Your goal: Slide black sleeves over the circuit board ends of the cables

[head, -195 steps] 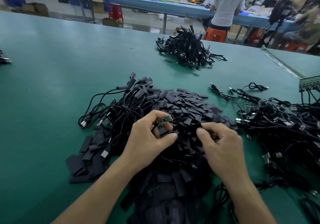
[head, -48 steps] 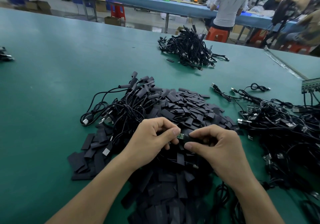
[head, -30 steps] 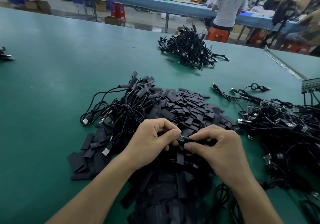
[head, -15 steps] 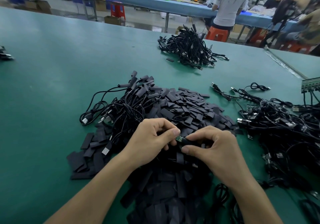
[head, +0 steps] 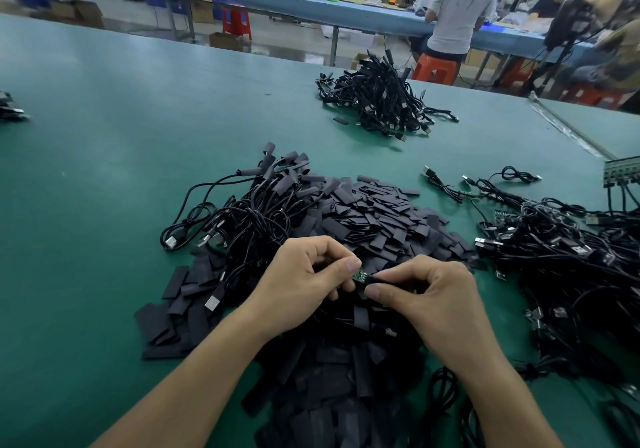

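My left hand (head: 304,281) pinches the small green circuit board (head: 360,275) at the end of a cable, only a short stub of it showing. My right hand (head: 433,295) pinches a black sleeve (head: 377,279) that covers most of the board. Both hands hover over a large heap of loose flat black sleeves (head: 374,219). The cable itself is hidden under my left palm.
A tangle of black USB cables with sleeved ends (head: 249,212) lies left of the heap. More cables with bare boards (head: 561,250) spread at the right. A farther cable bundle (head: 381,101) sits at the back of the green table (head: 104,142). A person stands at another bench behind.
The sleeve has slid further over the board; less green shows between my fingers than a second ago. Earlier my left hand held the bare board while the right picked a sleeve.
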The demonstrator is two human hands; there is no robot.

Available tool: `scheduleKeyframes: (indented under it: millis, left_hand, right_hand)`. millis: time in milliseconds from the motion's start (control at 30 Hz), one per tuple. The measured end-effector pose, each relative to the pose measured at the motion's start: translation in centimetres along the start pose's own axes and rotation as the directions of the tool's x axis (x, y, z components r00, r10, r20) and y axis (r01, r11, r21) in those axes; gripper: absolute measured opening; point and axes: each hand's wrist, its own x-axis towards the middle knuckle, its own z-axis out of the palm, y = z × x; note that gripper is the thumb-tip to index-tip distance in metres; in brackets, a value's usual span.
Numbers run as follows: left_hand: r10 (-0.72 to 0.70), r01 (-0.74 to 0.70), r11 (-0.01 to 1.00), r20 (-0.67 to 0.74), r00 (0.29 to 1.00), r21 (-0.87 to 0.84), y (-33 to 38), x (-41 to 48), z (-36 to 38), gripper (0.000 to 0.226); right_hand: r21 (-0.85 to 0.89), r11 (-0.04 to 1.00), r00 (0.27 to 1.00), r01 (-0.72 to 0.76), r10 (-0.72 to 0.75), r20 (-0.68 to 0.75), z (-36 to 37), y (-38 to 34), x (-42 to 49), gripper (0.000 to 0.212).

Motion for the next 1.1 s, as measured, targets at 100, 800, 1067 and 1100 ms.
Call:
scheduleKeyframes:
  millis: [100, 800, 1067, 1100]
  left_hand:
    - [0.001, -0.001, 1.0, 0.003, 1.0, -0.008, 0.1, 0.0, 0.0, 0.007]
    - [0.015, -0.014, 1.0, 0.034, 0.999, -0.019, 0.1, 0.0, -0.1, 0.007]
    - [0.022, -0.022, 0.999, -0.003, 1.0, -0.028, 0.4, -0.2, 0.1, 0.004]
    - [0.018, -0.019, 0.999, -0.04, 0.999, -0.031, 0.4, -0.2, 0.1, 0.005]
  right_hand:
    - [0.003, 1.0, 1.0, -0.001, 0.001, 0.013, 0.0, -0.1, 0.0, 0.015]
    - [0.016, 1.0, 1.0, 0.004, -0.003, -0.029, 0.5, 0.1, 0.0, 0.021]
    - [0.033, 0.999, 0.996, 0.033, -0.031, -0.079, 0.9, 0.2, -0.1, 0.018]
    - [0.031, 0.999, 0.995, 0.031, -0.028, -0.094, 0.7, 0.3, 0.0, 0.019]
